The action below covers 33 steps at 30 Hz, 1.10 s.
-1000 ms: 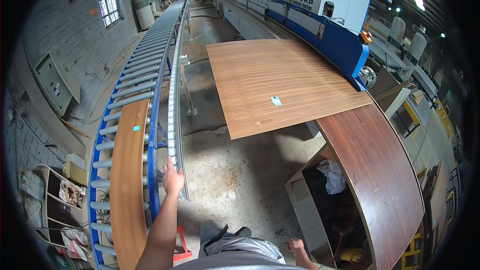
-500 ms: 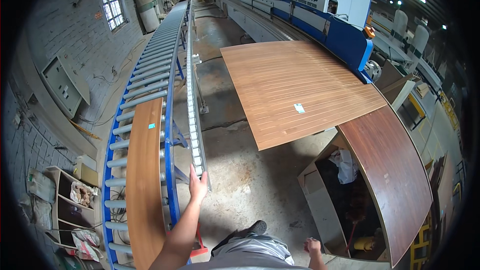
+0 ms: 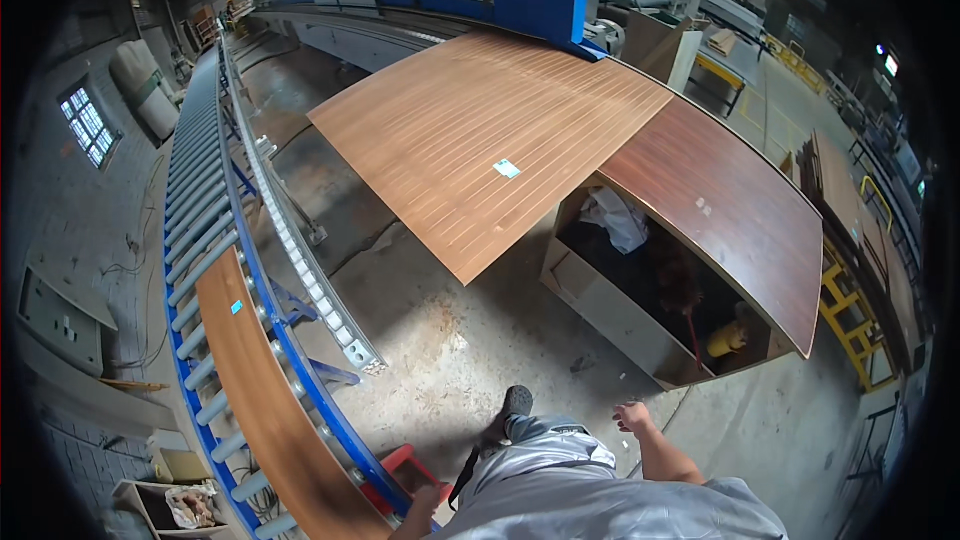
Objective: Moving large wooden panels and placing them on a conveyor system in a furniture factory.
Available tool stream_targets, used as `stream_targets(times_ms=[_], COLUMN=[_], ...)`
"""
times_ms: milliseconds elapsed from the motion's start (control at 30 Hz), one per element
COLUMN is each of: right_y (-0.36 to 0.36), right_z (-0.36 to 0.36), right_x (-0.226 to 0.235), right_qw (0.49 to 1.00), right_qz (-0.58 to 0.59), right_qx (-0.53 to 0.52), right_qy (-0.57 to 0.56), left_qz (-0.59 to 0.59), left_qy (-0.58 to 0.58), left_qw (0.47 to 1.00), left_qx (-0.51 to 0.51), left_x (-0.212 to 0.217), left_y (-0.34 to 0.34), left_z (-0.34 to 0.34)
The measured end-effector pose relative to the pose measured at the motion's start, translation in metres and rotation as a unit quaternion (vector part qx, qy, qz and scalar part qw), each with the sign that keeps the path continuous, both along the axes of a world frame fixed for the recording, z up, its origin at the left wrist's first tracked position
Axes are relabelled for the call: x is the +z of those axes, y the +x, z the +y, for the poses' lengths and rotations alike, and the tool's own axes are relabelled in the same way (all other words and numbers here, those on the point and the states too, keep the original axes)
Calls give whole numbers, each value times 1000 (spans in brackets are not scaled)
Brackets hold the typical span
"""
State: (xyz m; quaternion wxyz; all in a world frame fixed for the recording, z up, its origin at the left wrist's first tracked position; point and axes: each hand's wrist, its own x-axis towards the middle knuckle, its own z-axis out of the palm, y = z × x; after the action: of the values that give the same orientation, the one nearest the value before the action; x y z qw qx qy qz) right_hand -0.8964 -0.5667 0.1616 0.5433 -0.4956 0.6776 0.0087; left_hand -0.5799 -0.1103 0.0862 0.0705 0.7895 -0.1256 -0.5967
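My right hand [image 3: 632, 417] hangs in front of the open-sided cabinet, its fingers loosely bent and apart, with nothing in them. Low beside the roller conveyor, my left hand [image 3: 430, 500] is close to a red stand-like part [image 3: 398, 475]; its fingers are too blurred to read. A long narrow brown board [image 3: 255, 370] with a small blue label lies along the conveyor rollers. Ahead, a large grooved wood-brown panel [image 3: 430, 155] with a pale label [image 3: 507, 168] juts out from the machine, beside a dark reddish-brown tabletop [image 3: 725, 205]. Neither hand touches that panel.
A blue-framed roller conveyor [image 3: 200, 190] runs away at the left, with a narrow wheel rail [image 3: 300, 265] alongside. The long white-and-blue machine [image 3: 540, 0] stands behind the panel. Under the tabletop, the cabinet [image 3: 610, 315] holds white sheeting and a yellow object. Panels [image 3: 850, 210] lean at right.
My view has turned to the right and I have stepped forward. My left hand has come off the rail's end and dropped low beside the conveyor. My right hand has risen slightly.
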Motion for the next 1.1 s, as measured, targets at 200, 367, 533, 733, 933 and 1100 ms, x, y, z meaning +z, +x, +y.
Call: stream_targets(times_ms=[200,367,533,733,933,1100], right_y=[-27,-10,25,76,124,153], right_z=[5,-22,-76,-141,-224,-284], right_x=[5,3,16,83,123,139], right_qw=[999,999,985,949,884,785], right_qz=[19,-28,-155,-280,-418,-574], right_qx=[-25,-43,-81,-143,-201,-214], right_qy=[10,14,7,19,62,91], left_qz=[-176,-125,11,125,156,145], left_qy=[-139,-239,-177,-380,-427,-481], left_qw=[955,961,852,777,698,649], left_qx=[-196,66,493,487,553,571], left_x=[-29,-16,59,160,223,247], left_y=[-20,-11,17,59,67,45], left_z=[63,34,-105,-241,-333,-389])
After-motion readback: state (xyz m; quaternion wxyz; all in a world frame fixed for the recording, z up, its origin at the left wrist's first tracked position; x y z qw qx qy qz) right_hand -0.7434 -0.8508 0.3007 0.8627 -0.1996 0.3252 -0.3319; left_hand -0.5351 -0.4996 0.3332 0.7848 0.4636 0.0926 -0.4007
